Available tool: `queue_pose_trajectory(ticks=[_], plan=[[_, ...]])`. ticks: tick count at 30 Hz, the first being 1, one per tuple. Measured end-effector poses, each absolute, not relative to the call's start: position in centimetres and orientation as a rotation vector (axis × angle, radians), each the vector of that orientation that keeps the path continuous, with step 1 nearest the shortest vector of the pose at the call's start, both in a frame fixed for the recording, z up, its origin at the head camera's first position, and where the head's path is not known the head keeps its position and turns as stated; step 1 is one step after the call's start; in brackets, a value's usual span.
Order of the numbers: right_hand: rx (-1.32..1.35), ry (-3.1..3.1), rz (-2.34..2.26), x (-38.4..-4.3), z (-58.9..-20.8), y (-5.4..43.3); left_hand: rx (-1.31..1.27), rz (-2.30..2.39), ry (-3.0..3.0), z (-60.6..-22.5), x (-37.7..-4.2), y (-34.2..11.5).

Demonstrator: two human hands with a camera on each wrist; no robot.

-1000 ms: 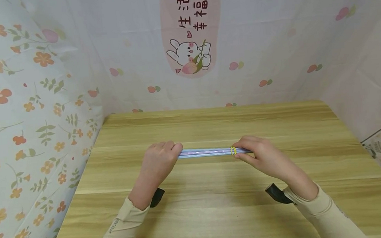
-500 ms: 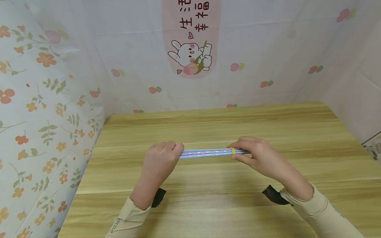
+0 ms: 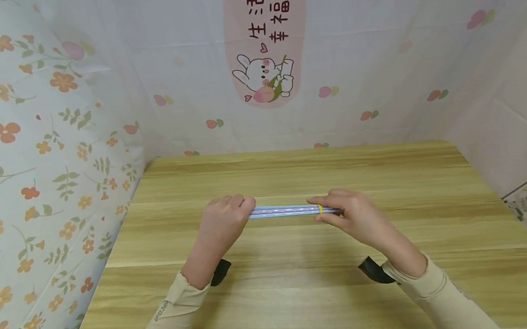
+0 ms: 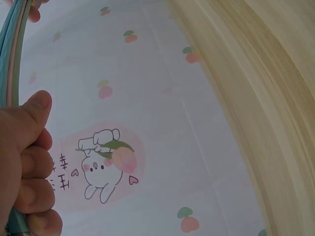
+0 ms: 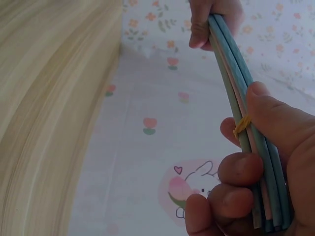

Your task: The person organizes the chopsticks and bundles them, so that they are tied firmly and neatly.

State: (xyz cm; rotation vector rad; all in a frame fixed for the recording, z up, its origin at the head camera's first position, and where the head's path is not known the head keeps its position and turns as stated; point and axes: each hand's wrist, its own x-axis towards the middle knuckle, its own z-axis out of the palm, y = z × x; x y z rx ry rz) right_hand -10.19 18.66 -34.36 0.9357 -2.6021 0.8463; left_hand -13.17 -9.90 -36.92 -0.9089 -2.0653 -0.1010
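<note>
A bundle of slim pencils (image 3: 281, 211), pale blue, lilac-pink and green, is held level above the table. My left hand (image 3: 226, 217) wraps its fingers round the bundle's left end, thumb along the top in the left wrist view. A yellow rubber band (image 5: 242, 126) circles the bundle towards its right end. My right hand (image 3: 352, 211) grips that end, with thumb and fingers on opposite sides of the pencils, its fingertips at the band. In the right wrist view the pencils' flat ends (image 5: 268, 225) show below the palm. The left ends are mostly hidden by the left hand.
The wood-grain table (image 3: 275, 299) lies below both hands. A white printed cloth (image 3: 180, 77) hangs behind it, and a floral cloth (image 3: 50, 204) stands along the left side. Black curved pieces (image 3: 376, 270) stick out by the sleeves at both wrists.
My right hand has slid a little to the left along the pencils, and the rubber band has shifted slightly left with its fingertips. The left hand keeps its grip, almost still.
</note>
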Motion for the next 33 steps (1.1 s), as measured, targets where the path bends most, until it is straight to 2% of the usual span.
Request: queue_pose_trajectory(ticks=[33], plan=[[0.884,-2.749,0.743,-10.4,-33.4,20.0,-0.907,-0.074,-2.1,-37.3,-13.6,-9.9]])
